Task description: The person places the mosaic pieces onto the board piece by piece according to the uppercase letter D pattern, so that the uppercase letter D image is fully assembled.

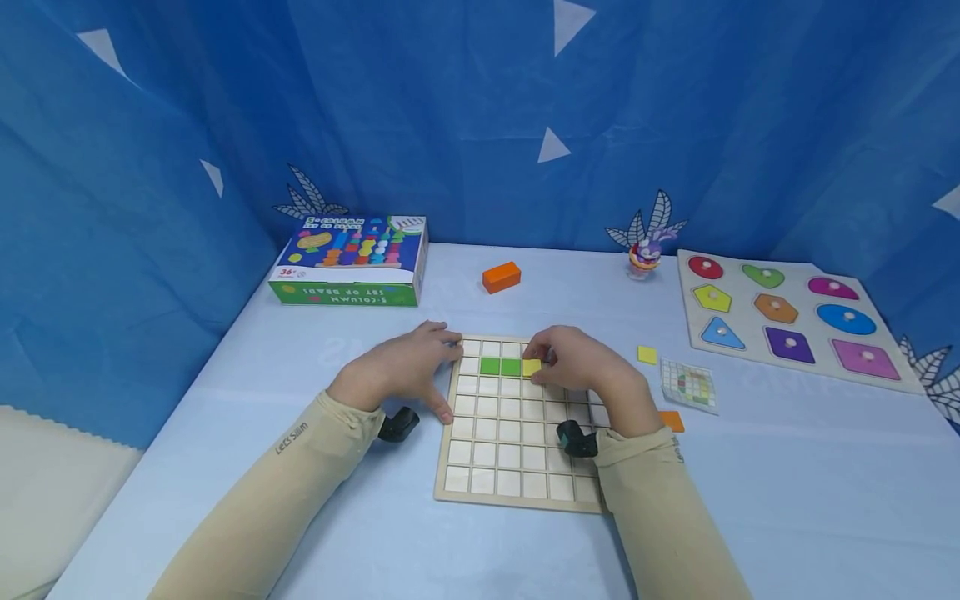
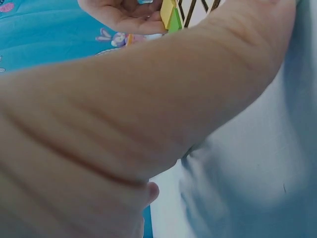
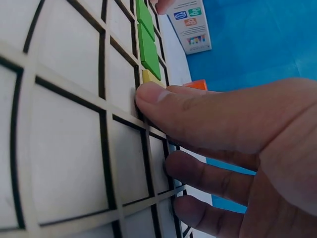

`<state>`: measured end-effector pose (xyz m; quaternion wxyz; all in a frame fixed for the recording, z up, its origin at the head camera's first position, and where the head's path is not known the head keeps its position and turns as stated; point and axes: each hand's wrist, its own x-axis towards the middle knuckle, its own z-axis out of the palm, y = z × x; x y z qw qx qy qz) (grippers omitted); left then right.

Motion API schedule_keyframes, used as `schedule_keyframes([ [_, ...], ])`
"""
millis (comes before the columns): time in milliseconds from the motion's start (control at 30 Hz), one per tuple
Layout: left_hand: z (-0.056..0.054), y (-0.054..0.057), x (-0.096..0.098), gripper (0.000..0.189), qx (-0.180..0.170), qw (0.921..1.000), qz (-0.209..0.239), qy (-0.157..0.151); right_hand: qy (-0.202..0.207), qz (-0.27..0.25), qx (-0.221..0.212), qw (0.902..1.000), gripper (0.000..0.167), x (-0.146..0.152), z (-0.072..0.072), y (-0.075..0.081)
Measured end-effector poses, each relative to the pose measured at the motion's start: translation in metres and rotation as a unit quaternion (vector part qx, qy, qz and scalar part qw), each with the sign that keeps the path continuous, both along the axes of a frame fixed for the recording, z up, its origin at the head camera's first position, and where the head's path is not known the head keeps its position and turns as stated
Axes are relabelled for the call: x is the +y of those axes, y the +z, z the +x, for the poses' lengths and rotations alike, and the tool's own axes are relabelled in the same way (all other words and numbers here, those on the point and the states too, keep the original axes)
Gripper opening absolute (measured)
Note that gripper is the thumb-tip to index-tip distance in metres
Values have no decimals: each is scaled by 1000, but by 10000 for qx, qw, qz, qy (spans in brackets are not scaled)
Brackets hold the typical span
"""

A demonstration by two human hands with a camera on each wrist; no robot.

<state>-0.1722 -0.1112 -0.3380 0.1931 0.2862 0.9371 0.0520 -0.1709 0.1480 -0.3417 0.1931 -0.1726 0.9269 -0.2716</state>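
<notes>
A wooden grid board (image 1: 442, 467) with white square cells lies on the table. Two green square tiles (image 1: 500, 367) sit side by side in its second row from the far edge. Just right of them, my right hand (image 1: 573, 358) pinches a yellow square tile (image 1: 531, 367) between thumb and finger; the right wrist view shows the thumb (image 3: 153, 94) against this tile, partly hiding it. My left hand (image 1: 405, 367) spreads along the board's left edge, thumb apart from the fingers, touching the rim. The left wrist view shows mostly its skin, with the board at the top.
Right of the board lie another yellow tile (image 1: 647, 355), a printed pattern card (image 1: 693, 388) and an orange tile (image 1: 672, 421). Farther back stand a bead-set box (image 1: 348, 260), an orange block (image 1: 501, 277), a small rabbit figure (image 1: 647, 252) and a shape puzzle (image 1: 806, 304).
</notes>
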Motion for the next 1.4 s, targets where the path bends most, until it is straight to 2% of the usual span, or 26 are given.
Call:
schedule_keyframes([
  [367, 0, 1, 0, 103, -49, 10000, 34, 31, 6, 100, 92, 9999, 29, -1, -1, 1],
  [667, 1, 1, 0, 103, -77, 10000, 22, 42, -69, 68, -111, 9999, 32, -2, -1, 2],
  [933, -1, -1, 0, 104, -27, 10000, -12, 35, 2, 8, -284, 9996, 38, -1, 4, 10],
  [1233, -1, 1, 1, 103, -9, 10000, -47, -8, 172, 622, -137, 9978, 41, 10, 14, 26],
  [1400, -2, 0, 1, 103, -30, 10000, -79, -13, 150, 771, -177, 9968, 45, 26, 19, 35],
])
